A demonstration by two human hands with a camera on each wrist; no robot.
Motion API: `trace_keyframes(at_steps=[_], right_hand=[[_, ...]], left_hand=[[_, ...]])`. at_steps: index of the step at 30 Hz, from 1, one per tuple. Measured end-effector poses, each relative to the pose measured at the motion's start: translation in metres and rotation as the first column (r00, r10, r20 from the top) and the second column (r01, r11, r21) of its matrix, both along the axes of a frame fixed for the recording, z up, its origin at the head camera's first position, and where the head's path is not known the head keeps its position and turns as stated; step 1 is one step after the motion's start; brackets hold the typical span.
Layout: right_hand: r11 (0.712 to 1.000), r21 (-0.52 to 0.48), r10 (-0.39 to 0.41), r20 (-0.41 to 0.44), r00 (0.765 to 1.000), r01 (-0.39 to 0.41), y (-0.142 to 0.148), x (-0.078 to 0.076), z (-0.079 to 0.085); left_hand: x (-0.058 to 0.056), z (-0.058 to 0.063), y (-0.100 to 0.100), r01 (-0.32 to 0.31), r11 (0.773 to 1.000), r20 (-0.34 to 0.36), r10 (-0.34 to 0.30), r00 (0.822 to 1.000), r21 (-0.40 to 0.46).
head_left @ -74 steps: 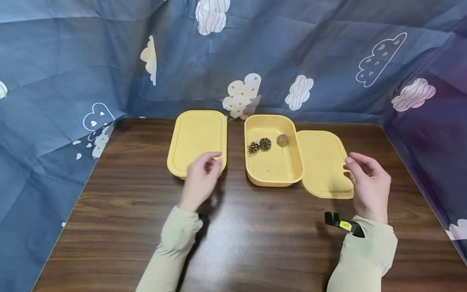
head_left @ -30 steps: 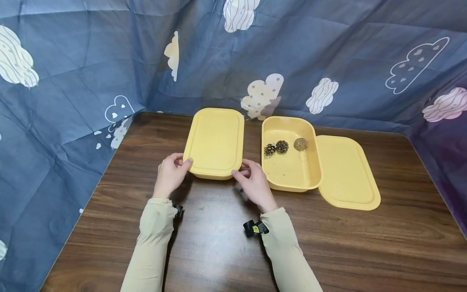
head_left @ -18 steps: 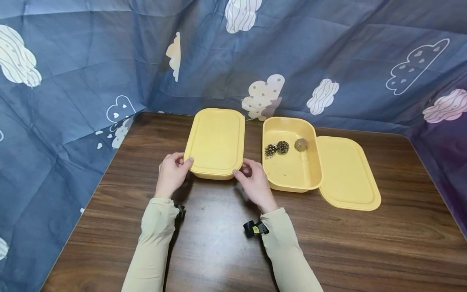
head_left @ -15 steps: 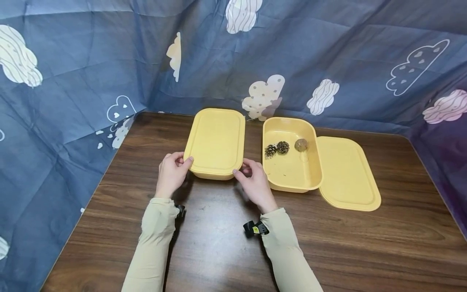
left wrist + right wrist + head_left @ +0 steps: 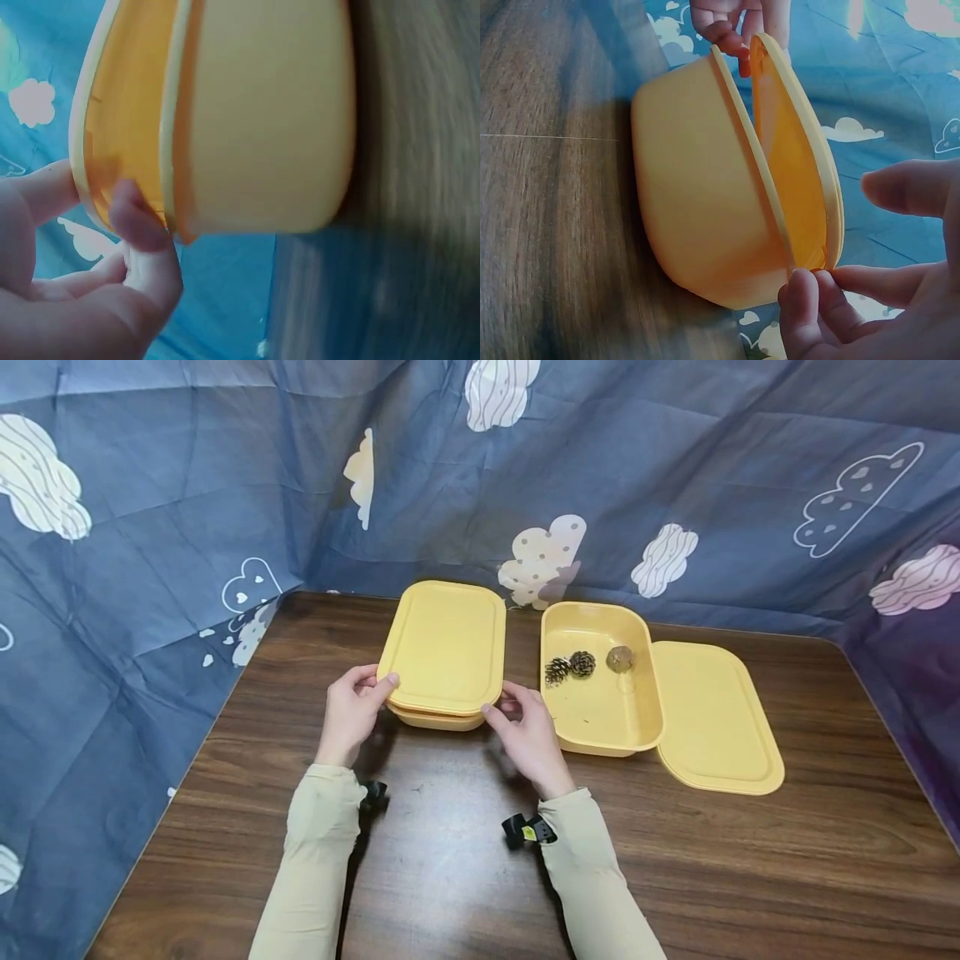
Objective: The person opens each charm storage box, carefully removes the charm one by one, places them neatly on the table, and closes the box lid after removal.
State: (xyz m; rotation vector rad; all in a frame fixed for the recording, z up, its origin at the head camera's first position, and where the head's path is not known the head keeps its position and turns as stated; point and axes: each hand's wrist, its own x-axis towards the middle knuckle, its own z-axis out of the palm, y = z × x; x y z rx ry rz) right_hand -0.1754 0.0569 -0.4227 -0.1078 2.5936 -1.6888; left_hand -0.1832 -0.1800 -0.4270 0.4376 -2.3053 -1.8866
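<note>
A yellow rectangular lid (image 5: 444, 647) sits tilted on the left yellow box (image 5: 435, 721), its near edge raised and a gap showing under it. My left hand (image 5: 351, 714) pinches the lid's near left corner, thumb on top and fingers under the edge. At the near right corner my right hand (image 5: 528, 735) holds the same lid. In the right wrist view the gap between the lid (image 5: 836, 202) and the box (image 5: 697, 180) widens toward the near side. The lid hides what the box contains.
Right of it stands an open yellow box (image 5: 600, 750) with two pinecones (image 5: 582, 664) and a round brown object (image 5: 619, 658) inside. Another yellow lid (image 5: 716, 718) lies against its right side on the wooden table (image 5: 442, 877). A blue cloud-print cloth (image 5: 435, 477) hangs behind.
Both hands came to the left box's near corners and took hold of its lid. Since half a second ago the lid's near edge has risen off the rim.
</note>
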Motion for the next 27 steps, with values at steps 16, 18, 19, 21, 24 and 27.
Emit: trace_keyframes(at_steps=[16, 18, 19, 21, 24, 27], right_hand=[[0.998, -0.069, -0.007, 0.014, 1.000, 0.008, 0.0004, 0.0017, 0.0042], [0.997, -0.078, -0.006, 0.008, 1.000, 0.007, 0.0005, 0.0016, 0.0048], [0.997, -0.081, -0.006, 0.006, 1.000, 0.007, 0.0005, 0.0017, 0.0052], [0.996, -0.093, -0.007, -0.002, 1.000, 0.007, 0.0009, 0.0011, 0.0050], [0.993, -0.119, -0.009, -0.014, 1.000, 0.007, 0.0020, 0.0008, 0.0058], [0.990, -0.138, -0.006, -0.030, 1.000, 0.002, 0.0036, -0.0001, 0.0053]], left_hand=[[0.0048, 0.0092, -0.0083, 0.183, 0.761, -0.041, -0.202, 0.979, 0.623], [0.0049, 0.0100, -0.0087, 0.186, 0.725, -0.044, -0.210, 0.977, 0.663], [0.0049, 0.0104, -0.0087, 0.184, 0.712, -0.043, -0.211, 0.976, 0.677], [0.0046, 0.0105, -0.0086, 0.174, 0.693, -0.037, -0.208, 0.977, 0.699], [0.0040, 0.0102, -0.0078, 0.169, 0.684, -0.035, -0.205, 0.978, 0.710], [0.0034, 0.0101, -0.0069, 0.168, 0.680, -0.041, -0.199, 0.979, 0.714]])
